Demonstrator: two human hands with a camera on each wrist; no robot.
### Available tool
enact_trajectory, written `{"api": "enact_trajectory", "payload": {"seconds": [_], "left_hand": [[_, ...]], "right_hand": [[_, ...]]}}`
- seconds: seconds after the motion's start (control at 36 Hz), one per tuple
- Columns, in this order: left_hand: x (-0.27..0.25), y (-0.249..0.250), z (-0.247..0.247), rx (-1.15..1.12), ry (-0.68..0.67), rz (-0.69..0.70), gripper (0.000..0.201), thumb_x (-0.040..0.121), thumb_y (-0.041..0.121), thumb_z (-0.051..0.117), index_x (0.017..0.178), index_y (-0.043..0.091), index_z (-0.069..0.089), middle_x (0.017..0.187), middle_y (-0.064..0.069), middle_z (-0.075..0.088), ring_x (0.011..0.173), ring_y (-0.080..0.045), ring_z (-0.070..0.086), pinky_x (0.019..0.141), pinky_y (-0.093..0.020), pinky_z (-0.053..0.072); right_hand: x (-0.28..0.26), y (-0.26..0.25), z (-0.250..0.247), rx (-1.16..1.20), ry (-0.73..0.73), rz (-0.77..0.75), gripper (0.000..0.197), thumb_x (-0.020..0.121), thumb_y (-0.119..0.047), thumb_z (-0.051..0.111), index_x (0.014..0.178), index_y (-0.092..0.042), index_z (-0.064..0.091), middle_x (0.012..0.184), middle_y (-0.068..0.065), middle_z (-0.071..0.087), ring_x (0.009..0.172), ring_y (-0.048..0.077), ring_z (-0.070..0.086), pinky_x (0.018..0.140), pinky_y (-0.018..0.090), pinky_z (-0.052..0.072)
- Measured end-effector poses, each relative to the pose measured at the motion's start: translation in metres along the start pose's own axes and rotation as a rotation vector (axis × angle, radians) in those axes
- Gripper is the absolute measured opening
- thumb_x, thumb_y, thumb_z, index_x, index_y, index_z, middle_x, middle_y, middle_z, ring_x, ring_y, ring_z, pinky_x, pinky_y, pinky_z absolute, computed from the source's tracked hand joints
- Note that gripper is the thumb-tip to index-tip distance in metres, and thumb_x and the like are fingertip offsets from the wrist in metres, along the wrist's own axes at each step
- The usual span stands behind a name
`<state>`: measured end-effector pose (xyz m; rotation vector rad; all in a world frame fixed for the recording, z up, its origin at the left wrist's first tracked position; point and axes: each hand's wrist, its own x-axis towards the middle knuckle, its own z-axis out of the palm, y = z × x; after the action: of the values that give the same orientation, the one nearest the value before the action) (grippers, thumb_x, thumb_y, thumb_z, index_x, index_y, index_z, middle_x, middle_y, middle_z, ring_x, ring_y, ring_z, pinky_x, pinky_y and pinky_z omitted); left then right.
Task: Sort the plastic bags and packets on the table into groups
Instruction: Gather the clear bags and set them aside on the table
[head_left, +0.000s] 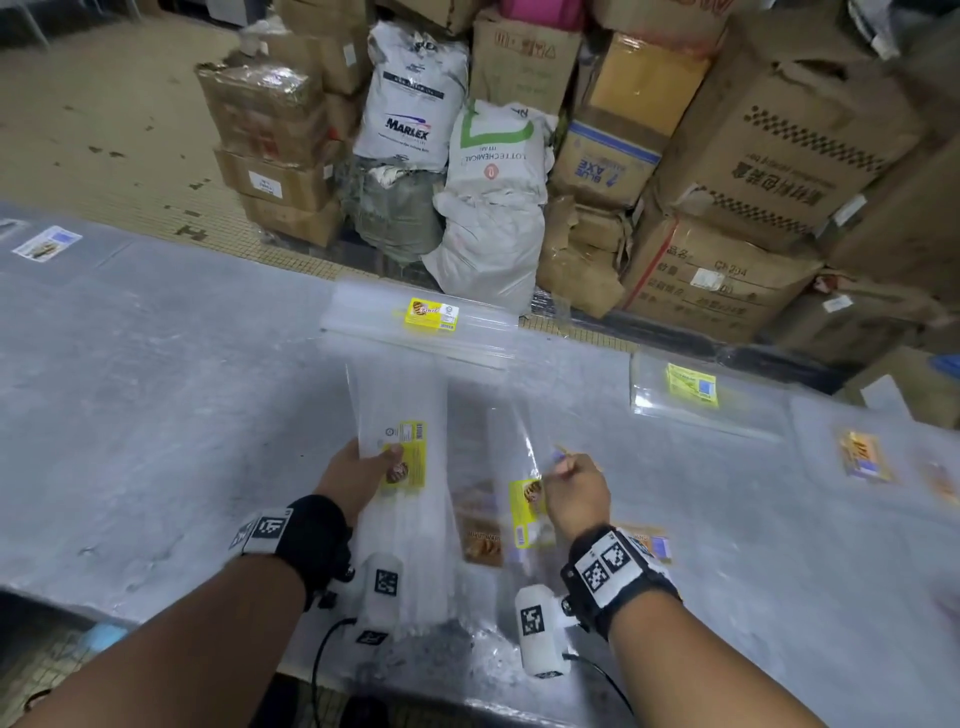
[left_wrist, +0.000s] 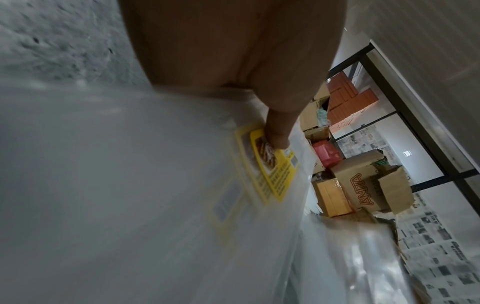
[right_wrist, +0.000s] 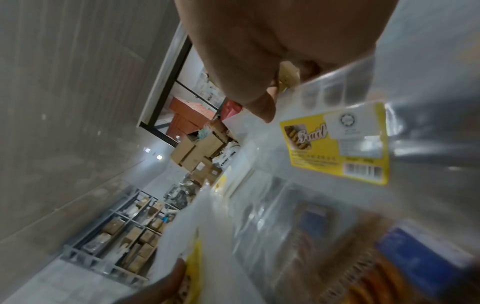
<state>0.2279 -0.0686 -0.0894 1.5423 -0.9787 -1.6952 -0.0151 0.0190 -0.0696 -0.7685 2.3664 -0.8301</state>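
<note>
My left hand (head_left: 363, 470) grips a stack of long clear bags with yellow labels (head_left: 405, 452), thumb pressed on the top label (left_wrist: 270, 162). My right hand (head_left: 571, 486) pinches the edge of another clear bag with a yellow label (head_left: 524, 512), seen close in the right wrist view (right_wrist: 337, 148). Under it lie bags with brown and orange print (head_left: 480, 540). A sorted pile with a yellow label (head_left: 431, 314) lies at the table's far edge. Another pile with a yellow-green label (head_left: 693, 384) sits to the right.
The grey table (head_left: 156, 389) also carries orange-labelled bags (head_left: 862, 454) at the far right and a blue-white labelled bag (head_left: 47, 244) at the far left. Cardboard boxes (head_left: 769, 156) and white sacks (head_left: 410, 98) are stacked on the floor beyond the table.
</note>
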Motion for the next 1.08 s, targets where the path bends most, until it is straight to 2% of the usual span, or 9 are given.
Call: {"api": "enact_trajectory", "payload": {"seconds": [0.08,0.14,0.25,0.36,0.56,0.72,0.81,0.94,1.08], "left_hand": [[0.001,-0.002,-0.003,0.003,-0.001,0.011,0.029,0.077,0.024,0.075,0.104,0.015,0.07,0.101,-0.012,0.075,0.094,-0.036,0.07,0.089,-0.061,0.053],[-0.003,0.001,-0.002,0.011,0.009,0.023,0.02,0.084,0.019,0.074,0.103,0.016,0.069,0.103,-0.013,0.074,0.096,-0.036,0.07,0.09,-0.06,0.053],[-0.004,-0.001,0.0,0.024,0.031,0.032,0.012,0.089,0.015,0.07,0.102,0.017,0.069,0.103,-0.013,0.074,0.096,-0.036,0.07,0.09,-0.061,0.052],[-0.007,0.0,0.003,0.006,0.04,0.043,0.011,0.089,0.014,0.069,0.1,0.017,0.07,0.102,-0.014,0.074,0.096,-0.036,0.07,0.09,-0.061,0.052],[-0.027,0.014,0.014,-0.092,-0.039,0.067,0.012,0.089,0.0,0.063,0.096,0.009,0.068,0.091,-0.019,0.066,0.084,-0.031,0.06,0.083,-0.046,0.049],[-0.039,0.024,0.022,-0.191,-0.106,0.025,0.019,0.088,0.001,0.059,0.102,0.005,0.07,0.099,-0.024,0.069,0.086,-0.035,0.065,0.083,-0.047,0.054],[-0.042,0.026,0.027,-0.218,-0.093,0.008,0.019,0.095,0.015,0.053,0.095,0.007,0.071,0.097,-0.021,0.067,0.081,-0.032,0.066,0.084,-0.045,0.051],[-0.043,0.032,0.042,-0.187,-0.072,-0.008,0.056,0.09,0.068,0.048,0.105,0.019,0.072,0.105,-0.007,0.075,0.098,-0.024,0.07,0.093,-0.042,0.052],[-0.057,0.042,0.063,-0.043,-0.112,0.236,0.024,0.093,0.033,0.065,0.105,0.013,0.071,0.096,-0.008,0.076,0.097,-0.033,0.071,0.087,-0.045,0.057]], "right_hand": [[-0.001,-0.007,-0.003,0.171,0.017,-0.085,0.022,0.08,-0.003,0.055,0.071,-0.022,0.05,0.088,0.01,0.068,0.089,0.033,0.065,0.08,0.037,0.051],[-0.004,-0.016,-0.008,0.268,0.001,-0.117,0.022,0.083,-0.001,0.057,0.073,-0.02,0.05,0.077,0.003,0.064,0.08,0.03,0.065,0.075,0.038,0.053],[-0.017,-0.042,-0.017,0.417,-0.059,-0.222,0.021,0.091,-0.003,0.057,0.077,-0.017,0.049,0.071,-0.005,0.051,0.066,0.011,0.051,0.058,0.018,0.043],[-0.032,-0.066,-0.019,0.475,-0.148,-0.315,0.016,0.09,-0.012,0.063,0.083,-0.021,0.052,0.081,-0.001,0.059,0.07,0.013,0.056,0.066,0.029,0.046],[-0.057,-0.083,-0.001,0.465,-0.281,-0.308,0.019,0.092,-0.017,0.062,0.105,-0.022,0.049,0.1,0.01,0.064,0.075,0.017,0.061,0.062,0.024,0.047],[-0.061,-0.076,0.015,0.364,-0.211,-0.282,0.019,0.095,-0.02,0.056,0.112,-0.022,0.048,0.088,-0.008,0.061,0.078,0.011,0.062,0.067,0.024,0.05],[-0.059,-0.074,0.021,0.311,-0.146,-0.243,0.015,0.093,-0.022,0.058,0.104,-0.021,0.048,0.095,-0.005,0.057,0.089,0.016,0.059,0.08,0.031,0.05],[-0.058,-0.075,0.027,0.277,-0.154,-0.195,0.019,0.094,-0.029,0.055,0.103,-0.017,0.043,0.112,0.005,0.054,0.101,0.022,0.058,0.09,0.039,0.051],[-0.055,-0.08,0.011,0.391,-0.207,-0.164,0.03,0.096,-0.03,0.056,0.114,-0.017,0.036,0.1,-0.002,0.05,0.08,0.011,0.057,0.065,0.024,0.046]]}}
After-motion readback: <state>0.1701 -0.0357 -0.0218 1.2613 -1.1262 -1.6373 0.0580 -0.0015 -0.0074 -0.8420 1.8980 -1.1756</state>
